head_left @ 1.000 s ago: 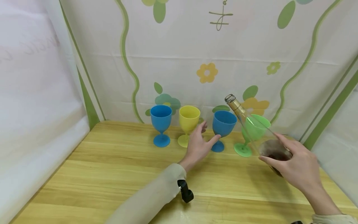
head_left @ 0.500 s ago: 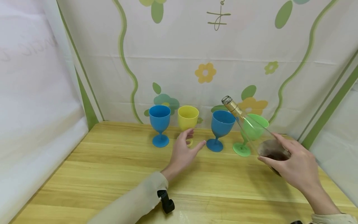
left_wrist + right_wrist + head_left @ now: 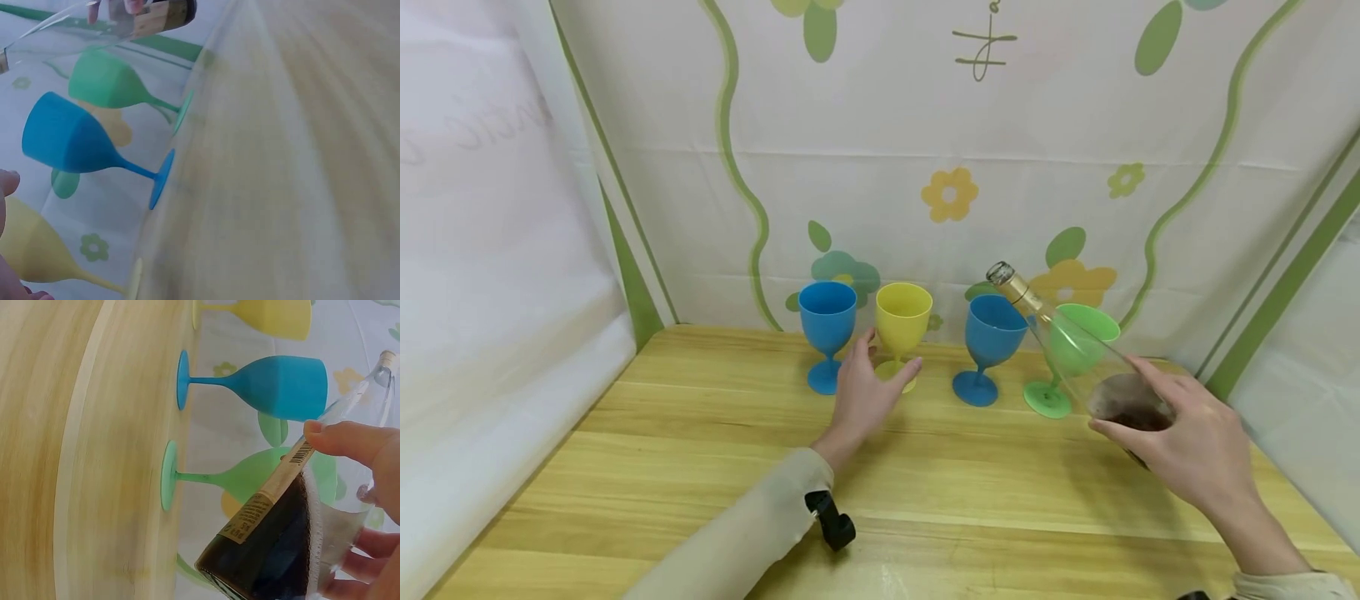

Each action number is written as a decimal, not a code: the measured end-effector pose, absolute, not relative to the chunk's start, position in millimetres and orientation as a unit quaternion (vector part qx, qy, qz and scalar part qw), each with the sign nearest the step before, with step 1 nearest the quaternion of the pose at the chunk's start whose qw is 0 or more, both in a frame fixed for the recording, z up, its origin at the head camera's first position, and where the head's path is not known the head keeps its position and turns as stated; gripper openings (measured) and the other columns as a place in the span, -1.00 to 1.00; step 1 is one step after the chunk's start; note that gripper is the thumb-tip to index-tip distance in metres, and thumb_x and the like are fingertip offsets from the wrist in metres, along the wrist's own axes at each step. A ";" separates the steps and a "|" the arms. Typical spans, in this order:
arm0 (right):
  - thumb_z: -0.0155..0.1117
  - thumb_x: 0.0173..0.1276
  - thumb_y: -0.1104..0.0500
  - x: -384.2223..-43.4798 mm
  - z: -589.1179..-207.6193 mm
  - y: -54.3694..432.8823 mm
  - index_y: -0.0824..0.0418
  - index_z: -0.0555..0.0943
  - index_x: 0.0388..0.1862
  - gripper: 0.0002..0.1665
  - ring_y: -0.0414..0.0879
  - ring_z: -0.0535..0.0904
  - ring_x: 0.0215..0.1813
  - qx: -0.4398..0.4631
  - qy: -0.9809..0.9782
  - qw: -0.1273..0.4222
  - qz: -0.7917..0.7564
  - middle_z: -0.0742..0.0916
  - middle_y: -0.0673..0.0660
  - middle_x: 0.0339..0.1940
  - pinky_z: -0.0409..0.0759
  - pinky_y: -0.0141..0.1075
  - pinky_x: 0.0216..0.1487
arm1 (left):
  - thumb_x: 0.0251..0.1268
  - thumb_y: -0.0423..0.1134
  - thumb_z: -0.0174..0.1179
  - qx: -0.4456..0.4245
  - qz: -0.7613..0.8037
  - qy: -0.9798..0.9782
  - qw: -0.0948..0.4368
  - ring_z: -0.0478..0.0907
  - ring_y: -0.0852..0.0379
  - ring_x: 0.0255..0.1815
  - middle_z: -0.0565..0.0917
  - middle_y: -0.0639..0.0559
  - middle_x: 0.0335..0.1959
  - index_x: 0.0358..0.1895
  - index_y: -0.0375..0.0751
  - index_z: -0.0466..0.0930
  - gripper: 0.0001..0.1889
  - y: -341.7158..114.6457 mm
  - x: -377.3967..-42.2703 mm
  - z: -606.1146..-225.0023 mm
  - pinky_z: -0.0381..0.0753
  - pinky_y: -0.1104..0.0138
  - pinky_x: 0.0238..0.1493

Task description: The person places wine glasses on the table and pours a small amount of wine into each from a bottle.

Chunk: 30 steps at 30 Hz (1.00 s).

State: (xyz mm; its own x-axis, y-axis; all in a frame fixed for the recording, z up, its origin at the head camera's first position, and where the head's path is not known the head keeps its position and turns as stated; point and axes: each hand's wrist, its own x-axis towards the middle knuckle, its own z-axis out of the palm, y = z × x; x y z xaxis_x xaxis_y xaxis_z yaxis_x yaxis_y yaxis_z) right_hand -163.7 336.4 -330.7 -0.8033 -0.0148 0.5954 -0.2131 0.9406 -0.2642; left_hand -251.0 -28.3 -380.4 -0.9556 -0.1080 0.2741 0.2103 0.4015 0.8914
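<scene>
My right hand (image 3: 1198, 442) grips a clear glass bottle (image 3: 265, 550) by its body. Dark liquid with foam sits in its lower part, and the neck slants up to the left, its mouth near the rim of the right blue goblet (image 3: 992, 337). A green goblet (image 3: 1047, 400) stands behind the bottle, partly seen through it. My left hand (image 3: 865, 396) is at the yellow goblet (image 3: 904, 321), fingers on its left side and thumb in front of its stem, apparently not closed round it. Just left of that hand stands another blue goblet (image 3: 827, 321), its foot partly hidden.
All the goblets stand upright in a row along the back of the wooden table (image 3: 700, 483). A white cloth (image 3: 850, 100) printed with flowers hangs right behind them. More white cloth (image 3: 490, 292) bounds the left side.
My left hand has moved left from beside the right blue goblet, past the front of the yellow one, to its left side. The bottle has tilted slightly further, its mouth lower and more to the left.
</scene>
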 end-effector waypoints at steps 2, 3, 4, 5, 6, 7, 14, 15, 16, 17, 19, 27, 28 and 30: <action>0.86 -0.23 -0.16 -163.8 -331.5 335.1 0.03 0.57 0.50 0.22 0.44 0.64 -0.02 0.062 -0.935 0.311 0.159 0.72 0.41 0.10 0.49 0.11 -0.30 | 0.31 0.28 0.41 -0.026 -0.548 -0.825 0.134 0.42 -0.25 0.55 0.40 -0.18 0.59 0.66 -0.19 0.15 0.04 -28.5 -257.4 -377.4 0.51 -0.20 0.47; 0.86 -0.24 -0.17 -163.5 -331.6 334.4 0.02 0.58 0.50 0.22 0.45 0.65 -0.03 0.063 -0.935 0.312 0.158 0.72 0.41 0.10 0.50 0.13 -0.32 | 0.30 0.30 0.40 -0.022 -0.550 -0.825 0.130 0.39 -0.25 0.57 0.37 -0.18 0.61 0.68 -0.17 0.12 0.06 -28.4 -260.8 -375.9 0.49 -0.21 0.49; 0.86 -0.26 -0.17 -163.5 -332.0 333.6 0.02 0.58 0.49 0.22 0.45 0.65 -0.04 0.064 -0.934 0.315 0.157 0.72 0.41 0.10 0.50 0.11 -0.35 | 0.31 0.31 0.39 -0.023 -0.553 -0.823 0.128 0.37 -0.26 0.59 0.34 -0.18 0.64 0.70 -0.17 0.08 0.08 -28.3 -264.3 -374.6 0.47 -0.22 0.50; 0.87 -0.28 -0.16 -163.3 -332.4 332.7 0.01 0.59 0.48 0.22 0.44 0.66 -0.05 0.067 -0.933 0.319 0.154 0.72 0.41 0.09 0.50 0.09 -0.39 | 0.31 0.31 0.39 -0.022 -0.556 -0.821 0.128 0.35 -0.27 0.61 0.31 -0.18 0.66 0.71 -0.16 0.04 0.10 -28.2 -267.4 -373.5 0.45 -0.23 0.51; 0.87 -0.29 -0.15 -163.4 -332.9 332.0 0.01 0.60 0.47 0.21 0.43 0.66 -0.06 0.070 -0.931 0.324 0.150 0.72 0.40 0.08 0.50 0.07 -0.41 | 0.31 0.31 0.39 -0.022 -0.558 -0.819 0.128 0.34 -0.27 0.62 0.29 -0.17 0.67 0.72 -0.15 0.02 0.10 -28.2 -270.3 -372.6 0.44 -0.23 0.52; 0.87 -0.30 -0.14 -163.4 -333.3 330.9 -0.01 0.61 0.46 0.21 0.41 0.67 -0.06 0.074 -0.930 0.330 0.146 0.73 0.38 0.07 0.49 0.04 -0.42 | 0.32 0.31 0.38 -0.024 -0.562 -0.816 0.129 0.33 -0.27 0.62 0.28 -0.15 0.68 0.73 -0.13 0.00 0.10 -28.2 -272.8 -371.7 0.43 -0.23 0.54; 0.87 -0.37 -0.09 -162.9 -333.9 325.9 -0.01 0.66 0.39 0.16 0.31 0.67 -0.04 0.098 -0.918 0.363 0.123 0.74 0.32 0.03 0.51 0.08 -0.40 | 0.39 0.23 0.37 -0.041 -0.574 -0.805 0.144 0.44 -0.13 0.50 0.38 -0.02 0.55 0.74 0.05 -0.01 0.02 -24.9 -283.8 -366.7 0.49 -0.15 0.51; 0.87 -0.37 -0.09 -162.8 -334.1 325.8 -0.01 0.66 0.38 0.16 0.30 0.67 -0.04 0.100 -0.917 0.366 0.121 0.74 0.31 0.03 0.51 0.07 -0.41 | 0.40 0.22 0.37 -0.042 -0.574 -0.805 0.145 0.46 -0.12 0.47 0.40 -0.03 0.52 0.73 0.06 -0.01 0.00 -23.9 -284.5 -365.6 0.50 -0.14 0.50; 0.87 -0.38 -0.08 -162.8 -334.3 325.8 0.00 0.67 0.38 0.15 0.30 0.67 -0.04 0.103 -0.916 0.369 0.119 0.74 0.31 0.03 0.51 0.07 -0.42 | 0.42 0.20 0.36 -0.042 -0.573 -0.805 0.147 0.47 -0.11 0.44 0.42 -0.03 0.50 0.73 0.07 0.00 -0.02 -22.7 -285.0 -364.5 0.52 -0.13 0.49; 0.87 -0.38 -0.07 -163.0 -334.2 326.2 0.00 0.67 0.37 0.15 0.30 0.68 -0.05 0.105 -0.915 0.371 0.117 0.74 0.31 0.03 0.51 0.06 -0.43 | 0.43 0.19 0.36 -0.040 -0.573 -0.805 0.148 0.48 -0.11 0.42 0.43 -0.04 0.49 0.72 0.05 0.02 -0.04 -21.8 -285.3 -363.4 0.53 -0.12 0.47; 0.87 -0.38 -0.06 -162.9 -334.5 326.7 0.00 0.68 0.35 0.13 0.30 0.68 -0.07 0.108 -0.914 0.375 0.113 0.74 0.31 0.03 0.49 0.00 -0.46 | 0.45 0.18 0.34 -0.036 -0.571 -0.807 0.150 0.48 -0.12 0.41 0.43 -0.05 0.48 0.71 0.04 0.03 -0.07 -20.2 -286.0 -362.1 0.53 -0.12 0.47; 0.86 -0.36 -0.04 -162.1 -334.7 326.2 -0.04 0.68 0.34 0.10 0.30 0.68 -0.05 0.109 -0.911 0.384 0.102 0.75 0.28 0.07 0.45 -0.01 -0.54 | 0.47 0.16 0.33 -0.044 -0.567 -0.809 0.151 0.50 -0.13 0.39 0.45 -0.08 0.46 0.67 0.00 0.08 -0.12 -20.0 -282.0 -360.2 0.55 -0.10 0.46; 0.85 -0.35 -0.04 -162.3 -334.8 326.0 -0.05 0.68 0.34 0.09 0.30 0.68 -0.04 0.110 -0.910 0.386 0.101 0.75 0.28 0.07 0.45 0.01 -0.55 | 0.48 0.16 0.32 -0.047 -0.568 -0.808 0.149 0.50 -0.12 0.39 0.45 -0.08 0.45 0.67 -0.01 0.09 -0.13 -19.8 -280.4 -360.2 0.55 -0.10 0.46; 0.81 -0.23 -0.24 -162.7 -335.1 325.6 -0.06 0.68 0.34 0.04 0.30 0.67 -0.02 0.115 -0.907 0.393 0.101 0.75 0.27 0.07 0.44 0.02 -0.57 | 0.48 0.16 0.32 -0.052 -0.567 -0.809 0.145 0.50 -0.12 0.38 0.46 -0.09 0.45 0.66 -0.03 0.10 -0.13 -19.1 -276.9 -360.5 0.55 -0.10 0.46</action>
State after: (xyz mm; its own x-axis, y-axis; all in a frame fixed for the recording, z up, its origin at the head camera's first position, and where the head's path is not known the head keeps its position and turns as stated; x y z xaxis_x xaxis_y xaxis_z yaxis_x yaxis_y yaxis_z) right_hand -162.7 325.6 -335.1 -0.6647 -0.1283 0.7360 -0.2877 0.9531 -0.0937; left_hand -276.9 -19.1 -360.5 -0.9525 -0.0794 0.2939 0.2491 0.3515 0.9024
